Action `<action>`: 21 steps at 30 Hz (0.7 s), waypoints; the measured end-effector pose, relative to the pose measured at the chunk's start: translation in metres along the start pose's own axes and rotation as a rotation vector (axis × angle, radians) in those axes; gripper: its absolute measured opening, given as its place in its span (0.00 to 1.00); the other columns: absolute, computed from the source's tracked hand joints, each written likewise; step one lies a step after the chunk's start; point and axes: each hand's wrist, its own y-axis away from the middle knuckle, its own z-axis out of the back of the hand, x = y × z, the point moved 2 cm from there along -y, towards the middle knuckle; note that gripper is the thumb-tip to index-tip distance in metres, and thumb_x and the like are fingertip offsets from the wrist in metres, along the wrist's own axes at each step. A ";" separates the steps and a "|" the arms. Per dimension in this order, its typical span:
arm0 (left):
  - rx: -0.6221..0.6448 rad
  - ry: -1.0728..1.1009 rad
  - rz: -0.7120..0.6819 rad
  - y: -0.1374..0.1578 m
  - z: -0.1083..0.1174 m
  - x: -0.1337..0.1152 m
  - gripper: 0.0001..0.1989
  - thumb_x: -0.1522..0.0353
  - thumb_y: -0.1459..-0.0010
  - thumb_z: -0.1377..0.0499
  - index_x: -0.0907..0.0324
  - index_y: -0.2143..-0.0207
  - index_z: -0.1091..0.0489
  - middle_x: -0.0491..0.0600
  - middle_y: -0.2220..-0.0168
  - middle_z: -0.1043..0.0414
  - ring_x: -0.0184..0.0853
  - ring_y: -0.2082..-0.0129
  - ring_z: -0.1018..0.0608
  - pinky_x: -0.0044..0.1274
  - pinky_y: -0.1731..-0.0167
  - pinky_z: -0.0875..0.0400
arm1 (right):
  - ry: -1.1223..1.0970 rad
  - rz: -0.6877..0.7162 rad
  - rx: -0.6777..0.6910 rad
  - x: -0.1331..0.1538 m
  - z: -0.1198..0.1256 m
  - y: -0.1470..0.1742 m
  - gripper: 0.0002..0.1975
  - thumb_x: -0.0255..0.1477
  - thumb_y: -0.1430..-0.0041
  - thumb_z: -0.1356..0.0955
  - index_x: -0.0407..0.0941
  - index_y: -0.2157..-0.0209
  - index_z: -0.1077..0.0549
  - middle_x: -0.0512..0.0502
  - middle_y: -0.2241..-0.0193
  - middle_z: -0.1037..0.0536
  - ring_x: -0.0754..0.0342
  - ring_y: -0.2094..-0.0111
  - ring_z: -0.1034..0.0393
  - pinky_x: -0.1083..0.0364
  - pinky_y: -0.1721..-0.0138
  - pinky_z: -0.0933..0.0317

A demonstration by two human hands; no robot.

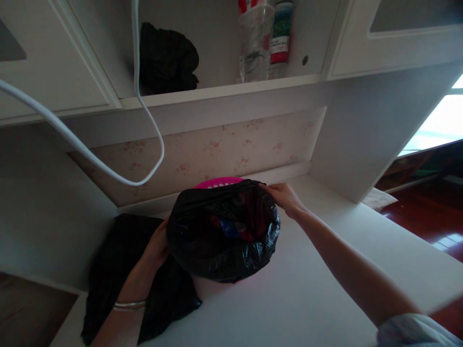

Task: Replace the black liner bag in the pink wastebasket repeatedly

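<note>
A pink perforated bin (217, 182) stands on the white surface, mostly covered by a black trash bag (231, 267) folded over its rim. Inside the bag lie crumpled bits of blue and red wrapper (229, 228). My left hand (158, 245) is closed at the bag's left edge, its fingertips hidden behind the plastic. At the back right of the rim, my right hand (284, 196) grips the bag's edge between thumb and fingers. Under my left forearm another black plastic bag (112, 260) is spread flat on the surface.
On the shelf above sit a bunched black bag (168, 58), a clear plastic cup (256, 43) and a green-and-red canister (281, 33). A white cable (94, 159) hangs down in a loop at the left. White side panels (361, 125) flank the surface.
</note>
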 end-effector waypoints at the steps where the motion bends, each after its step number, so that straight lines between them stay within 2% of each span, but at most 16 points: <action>1: 0.017 -0.020 0.005 0.000 -0.001 -0.001 0.25 0.61 0.67 0.25 0.59 0.62 0.20 0.54 0.65 0.15 0.53 0.56 0.16 0.39 0.53 0.23 | 0.011 0.000 0.000 0.000 0.000 -0.002 0.28 0.54 0.49 0.27 0.42 0.82 0.24 0.48 0.85 0.31 0.50 0.75 0.31 0.52 0.70 0.38; 3: 0.047 -0.051 -0.005 0.003 0.002 -0.008 0.27 0.63 0.67 0.23 0.60 0.60 0.19 0.56 0.61 0.15 0.54 0.51 0.18 0.39 0.51 0.24 | -0.007 0.046 -0.002 0.005 0.006 -0.004 0.26 0.53 0.49 0.26 0.42 0.78 0.22 0.46 0.80 0.25 0.48 0.70 0.28 0.51 0.65 0.35; 5: 0.065 -0.063 -0.041 0.005 0.008 -0.021 0.30 0.68 0.67 0.23 0.60 0.56 0.20 0.57 0.52 0.17 0.53 0.48 0.19 0.35 0.51 0.23 | -0.064 0.130 -0.008 0.014 0.017 -0.002 0.24 0.52 0.48 0.27 0.44 0.65 0.19 0.44 0.64 0.18 0.47 0.58 0.25 0.49 0.54 0.33; 7: 0.046 -0.049 -0.098 0.005 0.016 -0.038 0.33 0.72 0.66 0.25 0.57 0.52 0.21 0.55 0.44 0.21 0.49 0.46 0.20 0.30 0.54 0.23 | -0.125 0.208 0.021 0.024 0.025 0.001 0.27 0.51 0.46 0.27 0.49 0.50 0.21 0.43 0.48 0.20 0.46 0.47 0.26 0.49 0.45 0.34; 9: 0.016 -0.021 -0.158 0.003 0.018 -0.054 0.33 0.70 0.61 0.27 0.53 0.48 0.23 0.52 0.40 0.24 0.45 0.44 0.21 0.26 0.55 0.23 | -0.093 0.273 0.120 0.033 0.025 0.004 0.34 0.49 0.47 0.25 0.52 0.41 0.27 0.43 0.40 0.24 0.45 0.41 0.29 0.47 0.41 0.35; 11: 0.031 -0.018 -0.186 -0.001 0.011 -0.064 0.30 0.65 0.54 0.27 0.51 0.45 0.24 0.51 0.41 0.23 0.42 0.43 0.22 0.25 0.53 0.24 | 0.010 0.317 0.245 0.039 0.017 0.004 0.36 0.45 0.50 0.22 0.53 0.40 0.26 0.44 0.40 0.23 0.42 0.42 0.28 0.46 0.42 0.34; 13: 0.089 -0.118 -0.190 -0.006 -0.002 -0.068 0.30 0.61 0.51 0.27 0.52 0.44 0.24 0.53 0.45 0.20 0.44 0.46 0.20 0.27 0.51 0.25 | 0.103 0.329 0.299 0.041 0.007 -0.001 0.26 0.42 0.49 0.23 0.50 0.48 0.20 0.45 0.51 0.17 0.42 0.51 0.23 0.46 0.47 0.31; 15: 0.122 -0.250 -0.203 -0.011 -0.015 -0.070 0.31 0.59 0.53 0.25 0.54 0.46 0.21 0.53 0.50 0.17 0.46 0.50 0.18 0.29 0.51 0.25 | 0.133 0.314 0.235 0.042 0.000 -0.010 0.15 0.41 0.43 0.27 0.47 0.59 0.18 0.46 0.62 0.16 0.44 0.60 0.23 0.46 0.52 0.31; 16: 0.110 -0.304 -0.219 -0.014 -0.019 -0.072 0.29 0.57 0.54 0.24 0.55 0.49 0.19 0.52 0.53 0.16 0.47 0.52 0.17 0.29 0.52 0.25 | 0.144 0.310 0.181 0.042 -0.003 -0.014 0.13 0.40 0.41 0.29 0.46 0.61 0.19 0.45 0.65 0.17 0.45 0.61 0.25 0.47 0.53 0.32; 19: 0.037 -0.373 -0.251 -0.023 -0.022 -0.077 0.23 0.53 0.55 0.25 0.57 0.60 0.16 0.50 0.64 0.15 0.47 0.58 0.18 0.27 0.57 0.26 | 0.139 0.307 0.071 0.043 -0.008 -0.028 0.11 0.37 0.37 0.32 0.45 0.60 0.22 0.45 0.65 0.19 0.46 0.60 0.27 0.48 0.52 0.34; 21: 0.011 -0.391 -0.254 -0.030 -0.022 -0.078 0.22 0.51 0.53 0.26 0.57 0.62 0.17 0.49 0.66 0.16 0.45 0.61 0.18 0.25 0.61 0.28 | 0.103 0.294 0.077 0.043 -0.015 -0.038 0.11 0.37 0.35 0.33 0.45 0.59 0.23 0.46 0.65 0.20 0.48 0.61 0.27 0.49 0.54 0.34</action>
